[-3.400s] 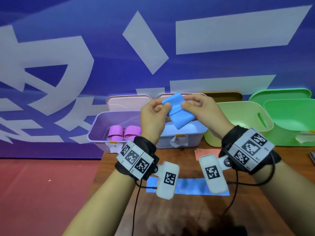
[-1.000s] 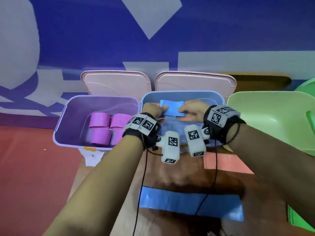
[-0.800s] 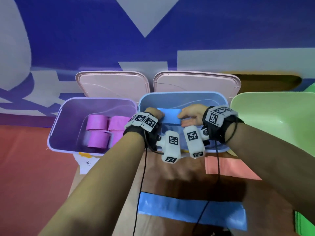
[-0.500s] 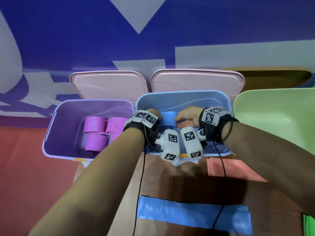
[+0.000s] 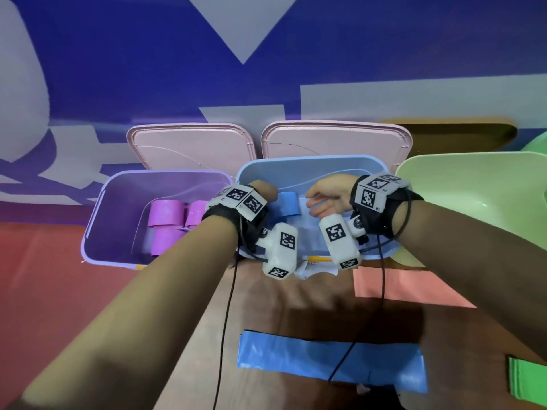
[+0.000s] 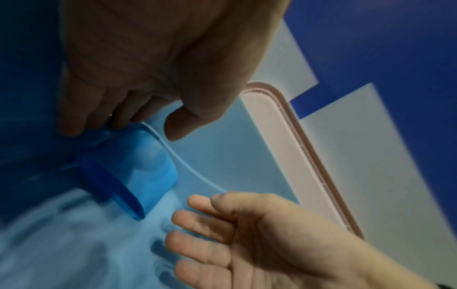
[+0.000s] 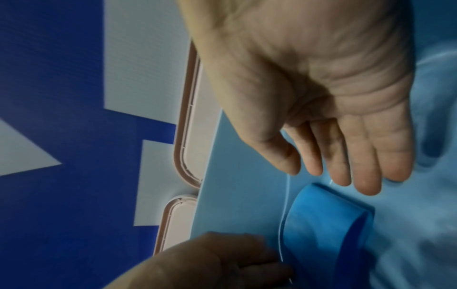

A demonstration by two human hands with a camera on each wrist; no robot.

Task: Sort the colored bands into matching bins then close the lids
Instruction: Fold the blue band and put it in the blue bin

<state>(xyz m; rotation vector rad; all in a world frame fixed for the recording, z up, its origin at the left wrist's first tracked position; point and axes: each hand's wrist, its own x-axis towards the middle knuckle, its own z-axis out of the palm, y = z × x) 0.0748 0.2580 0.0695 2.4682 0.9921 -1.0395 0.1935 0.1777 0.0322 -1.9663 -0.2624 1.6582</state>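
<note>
A rolled blue band (image 5: 285, 204) lies inside the open blue bin (image 5: 310, 161). My left hand (image 5: 266, 192) reaches into the bin; in the left wrist view its fingers (image 6: 111, 121) touch the roll's (image 6: 143, 172) near end while the thumb stands clear of it. My right hand (image 5: 313, 202) hovers just right of the roll with straight, relaxed fingers (image 7: 366, 176) that hold nothing; the roll (image 7: 319, 224) sits a little beyond their tips. Several rolled purple bands (image 5: 165, 213) lie in the purple bin (image 5: 165, 176).
A flat blue band (image 5: 331, 362), a salmon band (image 5: 399, 288) and a green band (image 5: 529, 380) lie on the wooden table. A green bin (image 5: 473, 187) stands at the right. Two pink lids (image 5: 192, 146) (image 5: 334, 140) lean open against the wall behind the bins.
Both hands lowered the rolled blue band into the blue bin. The right hand has let go and drawn back to the right; the left hand's thumb has come off the roll.
</note>
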